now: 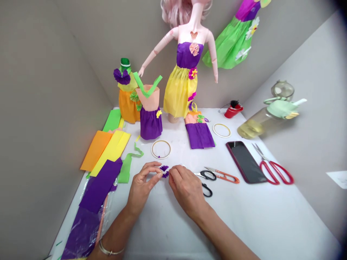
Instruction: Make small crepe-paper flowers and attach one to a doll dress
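Observation:
My left hand (142, 184) and my right hand (185, 187) meet low over the white table (260, 220), both pinching a small purple crepe-paper flower (164, 170) between their fingertips. The flower's fringed petals fan out between the two hands. Black-handled scissors (206, 180) lie just right of my right hand, partly hidden by it. A thin tape ring (161, 149) lies on the table just beyond the flower.
Crepe-paper sheets in orange, yellow, green and purple (108, 159) lie at the left. Paper dresses (150, 115) and a doll in a yellow and purple dress (187, 72) stand at the back. Orange snips (225, 176), a phone (245, 161), red scissors (273, 168) and a bottle (267, 117) lie right.

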Demonstrator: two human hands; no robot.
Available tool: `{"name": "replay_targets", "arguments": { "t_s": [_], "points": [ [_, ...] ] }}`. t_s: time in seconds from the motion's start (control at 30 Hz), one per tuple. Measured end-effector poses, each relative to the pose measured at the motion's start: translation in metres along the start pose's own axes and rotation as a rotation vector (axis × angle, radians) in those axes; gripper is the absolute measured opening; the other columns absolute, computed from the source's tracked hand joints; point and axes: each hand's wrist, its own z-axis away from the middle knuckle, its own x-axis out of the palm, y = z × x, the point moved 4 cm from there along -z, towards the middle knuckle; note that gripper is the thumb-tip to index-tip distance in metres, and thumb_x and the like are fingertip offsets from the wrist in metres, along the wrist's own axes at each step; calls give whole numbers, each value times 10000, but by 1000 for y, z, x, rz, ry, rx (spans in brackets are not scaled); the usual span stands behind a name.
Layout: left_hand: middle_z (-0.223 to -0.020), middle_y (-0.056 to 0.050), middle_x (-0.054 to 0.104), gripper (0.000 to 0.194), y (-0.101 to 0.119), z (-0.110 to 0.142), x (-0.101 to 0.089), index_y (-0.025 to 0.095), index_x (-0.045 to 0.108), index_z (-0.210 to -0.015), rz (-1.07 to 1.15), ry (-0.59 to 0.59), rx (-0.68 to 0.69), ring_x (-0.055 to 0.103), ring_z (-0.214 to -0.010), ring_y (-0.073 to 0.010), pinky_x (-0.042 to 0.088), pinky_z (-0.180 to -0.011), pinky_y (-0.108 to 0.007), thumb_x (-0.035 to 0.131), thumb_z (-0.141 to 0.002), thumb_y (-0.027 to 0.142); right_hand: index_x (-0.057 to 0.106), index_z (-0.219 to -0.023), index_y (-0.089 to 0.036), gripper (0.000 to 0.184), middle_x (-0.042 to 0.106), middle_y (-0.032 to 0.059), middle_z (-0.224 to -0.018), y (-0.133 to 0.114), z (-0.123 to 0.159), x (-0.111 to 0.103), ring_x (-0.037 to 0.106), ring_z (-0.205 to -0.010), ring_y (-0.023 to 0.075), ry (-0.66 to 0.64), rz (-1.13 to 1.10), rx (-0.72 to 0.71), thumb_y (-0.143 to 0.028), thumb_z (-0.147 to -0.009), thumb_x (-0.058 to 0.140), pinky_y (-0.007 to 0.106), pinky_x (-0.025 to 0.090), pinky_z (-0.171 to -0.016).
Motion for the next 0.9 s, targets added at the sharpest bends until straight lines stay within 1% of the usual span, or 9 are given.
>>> {"name": "replay_targets", "arguments": {
  "t_s": [0.13, 0.33, 0.6, 0.73, 0.9],
  "points": [
    [-1177, -57, 645, 89, 2, 1, 2, 225, 694, -809, -23, -23, 3, 552, -1169, -236, 369, -1033, -335, 663, -837, 304, 537, -771, -202, 197, 600, 12, -723, -1, 1, 1, 519, -634, 159, 7, 21, -9, -87, -922, 487, 300, 347, -638],
    [-1123, -65, 657, 88, -2, 1, 0, 223, 692, -818, -20, 21, 4, 548, -1167, -246, 353, -1063, -371, 659, -841, 302, 525, -751, -203, 216, 580, 4, -700, -4, 2, 2, 506, -623, 161, 23, 48, -50, -66, -913, 482, 305, 327, -632],
    [-1078, -41, 655, 83, -3, 0, -1, 227, 682, -827, -49, 29, -7, 568, -1123, -222, 367, -1037, -325, 668, -838, 308, 533, -753, -204, 206, 596, 4, -706, -4, 1, 1, 510, -616, 159, 32, 42, -31, -80, -913, 494, 301, 334, -632],
    [-1023, -42, 639, 95, -3, 0, 1, 210, 662, -820, -33, 26, -19, 592, -1034, -214, 400, -988, -316, 659, -841, 303, 531, -756, -206, 210, 606, 6, -712, -4, 1, 1, 529, -620, 154, 29, 36, -24, -81, -919, 487, 290, 342, -633],
    [-988, -35, 630, 102, -3, 0, 1, 205, 644, -826, 8, 21, -16, 589, -1000, -195, 435, -919, -270, 658, -842, 304, 559, -803, -199, 162, 626, 8, -759, -1, 1, 1, 566, -652, 142, -39, -76, 33, -111, -924, 496, 263, 372, -629]
  ]
}}
